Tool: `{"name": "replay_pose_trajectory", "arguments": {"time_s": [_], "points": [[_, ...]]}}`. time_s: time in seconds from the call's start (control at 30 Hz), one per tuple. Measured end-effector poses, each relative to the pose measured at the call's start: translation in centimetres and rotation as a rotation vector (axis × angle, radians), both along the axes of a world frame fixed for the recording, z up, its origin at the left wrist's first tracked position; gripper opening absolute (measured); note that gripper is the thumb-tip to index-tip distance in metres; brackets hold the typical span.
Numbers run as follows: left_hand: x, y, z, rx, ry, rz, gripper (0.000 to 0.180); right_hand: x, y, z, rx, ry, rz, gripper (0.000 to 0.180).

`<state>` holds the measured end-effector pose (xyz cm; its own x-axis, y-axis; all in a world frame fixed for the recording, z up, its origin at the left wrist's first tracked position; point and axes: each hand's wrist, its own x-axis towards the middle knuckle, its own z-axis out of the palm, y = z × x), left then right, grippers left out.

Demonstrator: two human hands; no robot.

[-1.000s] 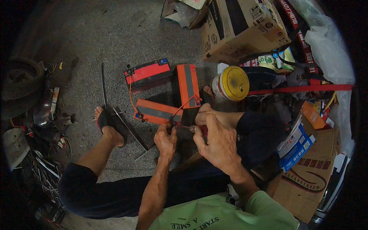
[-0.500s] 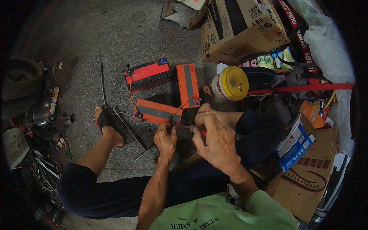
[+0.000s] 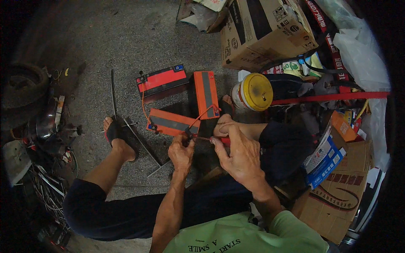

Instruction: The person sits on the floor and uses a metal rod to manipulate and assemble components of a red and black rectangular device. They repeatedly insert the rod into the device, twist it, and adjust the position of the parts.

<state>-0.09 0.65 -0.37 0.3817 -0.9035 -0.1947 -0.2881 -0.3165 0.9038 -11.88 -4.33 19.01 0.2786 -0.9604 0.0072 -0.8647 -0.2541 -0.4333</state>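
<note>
Right hand (image 3: pixel 242 157) is gripping a red screwdriver (image 3: pixel 225 141) by the nearest orange battery (image 3: pixel 174 122). Left hand (image 3: pixel 181 156) is hovering around its corner, can't tell if pinching anything.

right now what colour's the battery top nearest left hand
Battery top: orange with a grey stripe, in head view.

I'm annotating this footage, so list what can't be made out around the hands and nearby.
All in the head view:
- Screwdriver's red handle: partly hidden by the right hand.
- Screwdriver's tip: too small and dark to tell what it meets.
- Whatever the left hand pinches beside the lower orange battery: covered by its fingers.
- Bucket's contents: hidden under the yellow lid.
- Tire's far left: lost in the dark fisheye rim.
</note>
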Motion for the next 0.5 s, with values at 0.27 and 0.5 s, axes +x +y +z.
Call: {"name": "replay_pose_trajectory", "arguments": {"time_s": [0.27,0.5], "points": [[0.0,0.2,-0.9,-0.041,-0.093,0.037,0.023,0.3,0.0,0.8,0.057,0.098,0.031,0.028],[-0.1,0.0,-0.5,0.02,-0.051,0.025,0.022,0.7,0.2,-0.1,-0.001,-0.026,0.013,0.026]]}}
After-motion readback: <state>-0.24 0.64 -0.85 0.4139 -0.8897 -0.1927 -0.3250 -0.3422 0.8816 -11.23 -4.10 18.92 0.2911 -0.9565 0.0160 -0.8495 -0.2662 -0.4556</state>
